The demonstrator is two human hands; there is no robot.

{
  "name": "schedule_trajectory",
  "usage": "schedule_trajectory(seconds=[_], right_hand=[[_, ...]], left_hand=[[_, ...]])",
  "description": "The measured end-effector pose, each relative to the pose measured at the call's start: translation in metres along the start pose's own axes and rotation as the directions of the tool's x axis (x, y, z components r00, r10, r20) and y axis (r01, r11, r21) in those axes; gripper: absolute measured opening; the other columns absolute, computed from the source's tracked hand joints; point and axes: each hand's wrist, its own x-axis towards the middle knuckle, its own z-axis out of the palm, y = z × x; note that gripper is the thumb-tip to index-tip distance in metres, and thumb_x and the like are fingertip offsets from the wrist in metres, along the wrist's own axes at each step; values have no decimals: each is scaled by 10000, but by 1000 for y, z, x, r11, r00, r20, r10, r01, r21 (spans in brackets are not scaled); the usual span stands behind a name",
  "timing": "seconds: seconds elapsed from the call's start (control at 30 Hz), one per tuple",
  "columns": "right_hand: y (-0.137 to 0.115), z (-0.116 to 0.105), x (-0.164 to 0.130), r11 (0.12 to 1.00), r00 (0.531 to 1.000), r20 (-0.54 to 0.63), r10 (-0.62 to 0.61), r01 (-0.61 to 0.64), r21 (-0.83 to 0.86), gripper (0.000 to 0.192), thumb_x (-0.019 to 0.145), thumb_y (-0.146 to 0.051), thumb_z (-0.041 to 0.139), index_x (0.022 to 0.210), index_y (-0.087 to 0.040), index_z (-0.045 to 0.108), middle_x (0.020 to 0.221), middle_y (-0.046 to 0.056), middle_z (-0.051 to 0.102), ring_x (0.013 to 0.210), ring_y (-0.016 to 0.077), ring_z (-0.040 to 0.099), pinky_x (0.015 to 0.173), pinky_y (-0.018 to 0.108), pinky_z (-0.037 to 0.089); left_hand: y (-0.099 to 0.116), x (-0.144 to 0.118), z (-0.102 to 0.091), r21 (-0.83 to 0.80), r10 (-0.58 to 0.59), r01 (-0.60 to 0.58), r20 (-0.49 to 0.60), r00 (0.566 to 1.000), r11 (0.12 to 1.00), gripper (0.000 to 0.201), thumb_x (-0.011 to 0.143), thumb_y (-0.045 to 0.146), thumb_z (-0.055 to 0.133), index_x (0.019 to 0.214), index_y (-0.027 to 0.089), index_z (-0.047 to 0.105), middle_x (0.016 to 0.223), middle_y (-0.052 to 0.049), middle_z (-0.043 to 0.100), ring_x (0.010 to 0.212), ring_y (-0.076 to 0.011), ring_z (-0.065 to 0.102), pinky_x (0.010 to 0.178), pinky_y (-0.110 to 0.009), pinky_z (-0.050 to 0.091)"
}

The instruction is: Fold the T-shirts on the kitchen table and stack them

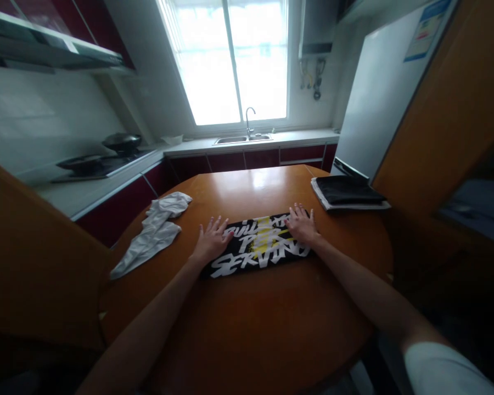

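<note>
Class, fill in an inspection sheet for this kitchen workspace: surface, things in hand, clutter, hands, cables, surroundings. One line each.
Surface: round orange-brown wooden table, glossy, with window glare at its far edge.
Things in hand: black folded garment with white and yellow lettering, lying flat near the table's middle.
Clutter: crumpled white cloth on the table's left; folded dark stack with a pale edge at the far right.
Hands: left hand and right hand lie flat, fingers spread, on the garment's two ends.
Cables: nothing seen.
Surroundings: sink with faucet under a bright window; hob with a pan at left; white fridge at right.
</note>
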Motion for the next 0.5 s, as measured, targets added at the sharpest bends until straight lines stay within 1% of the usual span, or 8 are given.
schedule_trajectory(seconds=[0.07,0.13,0.2,0.23,0.33,0.5], right_hand=[[-19,-5,-11,995,993,-66,-93,95,29,644,1035,-452,301,1577,-105,332,1673,160,214,1560,285,117,1228,581,32],[-40,-3,-24,975,976,-77,-205,210,73,636,1037,-440,296,1589,-127,307,1673,140,225,1560,260,129,1240,532,65],[-57,4,-34,947,953,-17,-303,303,108,637,1033,-443,304,1591,-136,304,1669,137,240,1557,261,149,1240,526,88],[-64,9,-39,936,942,28,-335,329,121,637,1030,-443,310,1589,-136,310,1666,141,245,1554,270,161,1237,539,92],[-71,19,-46,928,921,136,-365,348,135,639,1026,-445,319,1581,-127,326,1663,158,243,1549,295,178,1230,573,81],[-67,20,-44,933,923,163,-350,328,144,654,1025,-479,311,1579,-132,332,1670,153,223,1559,283,136,1240,548,49]], left_hand=[[17,-7,1,-16,89,-90,-32,995,996,640,1008,576,353,1551,246,426,1639,-118,328,1536,-363,214,1203,-642,161],[33,-15,7,-46,191,-191,-2,982,981,637,993,607,382,1548,296,430,1644,-81,326,1536,-353,218,1213,-614,168],[45,-22,15,-71,260,-256,55,964,964,638,981,627,411,1549,338,420,1657,-54,300,1541,-358,197,1217,-618,141],[49,-24,18,-80,276,-270,82,958,960,641,978,631,417,1554,350,409,1663,-47,284,1544,-361,187,1217,-623,124],[53,-26,25,-90,272,-262,128,954,961,650,985,636,399,1569,354,374,1674,-45,248,1549,-357,167,1218,-627,95],[47,-22,27,-93,278,-267,132,952,959,661,983,662,366,1574,364,358,1678,-45,233,1551,-341,169,1219,-620,84]])
